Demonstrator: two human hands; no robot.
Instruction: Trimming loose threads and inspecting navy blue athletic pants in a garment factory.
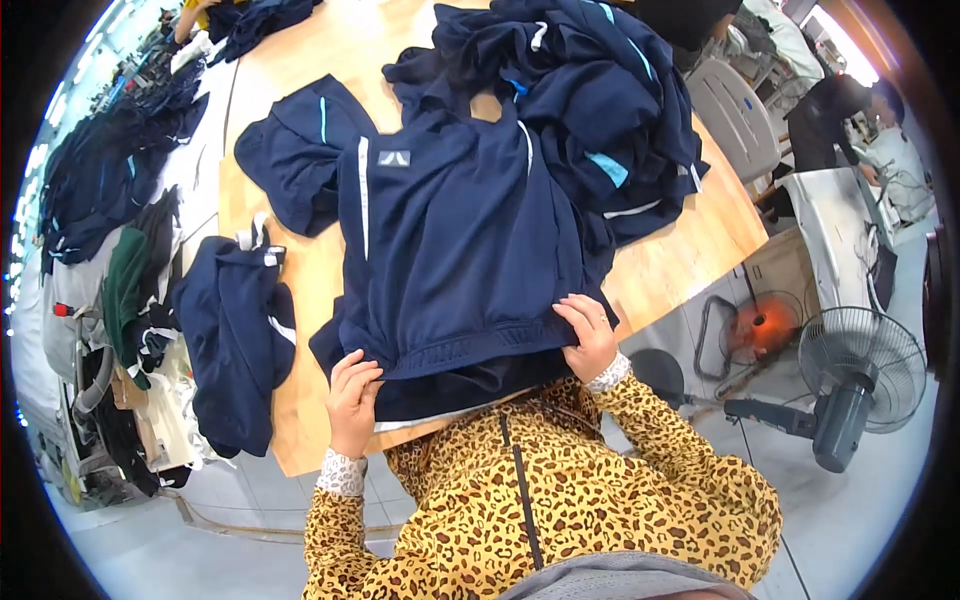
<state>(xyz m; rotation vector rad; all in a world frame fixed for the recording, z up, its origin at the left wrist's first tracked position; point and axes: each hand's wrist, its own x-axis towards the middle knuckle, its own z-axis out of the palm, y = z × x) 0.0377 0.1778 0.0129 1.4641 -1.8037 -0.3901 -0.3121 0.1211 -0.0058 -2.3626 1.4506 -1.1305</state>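
Observation:
A navy garment (450, 240) with white piping and a small grey patch lies spread before me, its ribbed band (450, 350) nearest my body. My left hand (354, 400) pinches the band's left end between thumb and fingers. At the opposite end, my right hand (588, 338) has its fingers over the fabric and its thumb tucked at the edge. Between the hands the band is drawn fairly straight. More dark cloth and a white edge show under it, by the table's front. I cannot tell whether that cloth belongs to the same garment.
The wooden table (690, 265) carries a large heap of navy garments (610, 110) at the far right. Another folded piece (300, 150) lies left, and one navy garment (235, 340) hangs over the left edge. A fan (860, 375) and a grey chair (735, 120) stand right.

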